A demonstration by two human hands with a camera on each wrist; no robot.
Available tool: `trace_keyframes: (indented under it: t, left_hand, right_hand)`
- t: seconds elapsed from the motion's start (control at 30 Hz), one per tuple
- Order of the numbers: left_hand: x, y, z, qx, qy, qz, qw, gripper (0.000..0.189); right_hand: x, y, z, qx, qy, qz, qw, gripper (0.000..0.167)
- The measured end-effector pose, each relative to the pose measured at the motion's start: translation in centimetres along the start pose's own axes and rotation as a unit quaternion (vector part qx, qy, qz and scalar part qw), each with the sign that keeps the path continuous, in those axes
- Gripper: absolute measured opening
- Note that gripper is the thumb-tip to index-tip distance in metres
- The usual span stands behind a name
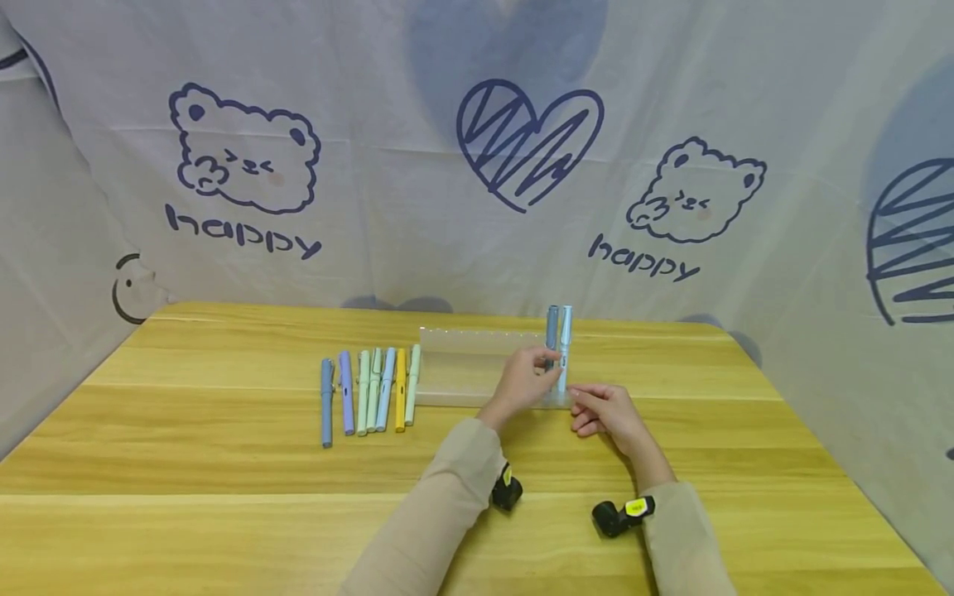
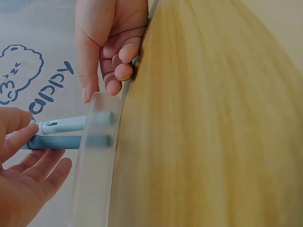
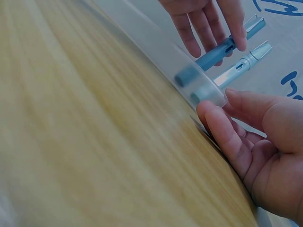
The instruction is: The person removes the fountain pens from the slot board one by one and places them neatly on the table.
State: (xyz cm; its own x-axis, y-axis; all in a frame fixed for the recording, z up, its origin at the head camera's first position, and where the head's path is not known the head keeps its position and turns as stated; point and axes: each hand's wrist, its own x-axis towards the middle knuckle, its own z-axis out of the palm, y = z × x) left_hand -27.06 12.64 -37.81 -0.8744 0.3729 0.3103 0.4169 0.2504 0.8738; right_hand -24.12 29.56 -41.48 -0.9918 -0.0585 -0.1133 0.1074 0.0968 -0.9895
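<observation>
A frosted clear plastic holder (image 1: 465, 364) stands on the wooden table, with a low front lip. At its right end, a dark blue pen (image 1: 551, 325) and a light blue pen (image 1: 566, 331) stand upright side by side, their lower ends behind the lip. My left hand (image 1: 523, 382) pinches the dark blue pen between thumb and fingers, as the right wrist view shows; the light blue one (image 3: 235, 69) is right beside it. With thumb and forefinger, my right hand (image 1: 613, 418) pinches the holder's right end corner (image 3: 215, 97).
Left of the holder lies a row of several pens: a dark blue one (image 1: 327, 403), a purple one (image 1: 346, 393), pale green ones (image 1: 363, 393), a light blue one (image 1: 386, 389) and a yellow one (image 1: 401, 391). A printed cloth (image 1: 373, 182) hangs behind the table (image 1: 224, 513).
</observation>
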Motion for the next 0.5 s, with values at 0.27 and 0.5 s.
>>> trace_keyframes:
  t: [0.27,0.5]
  left_hand:
    - [0.05,-0.09,0.06,0.003,0.015,0.03,0.9994,0.022]
    - [0.17,0.06,0.0,0.006,0.056,0.059,0.9967,0.022]
  right_hand:
    - [-0.03,-0.01,0.01,-0.002,0.004,-0.001,1.0,0.038]
    - [-0.04,-0.06,0.05,-0.005,0.006,0.003,1.0,0.038]
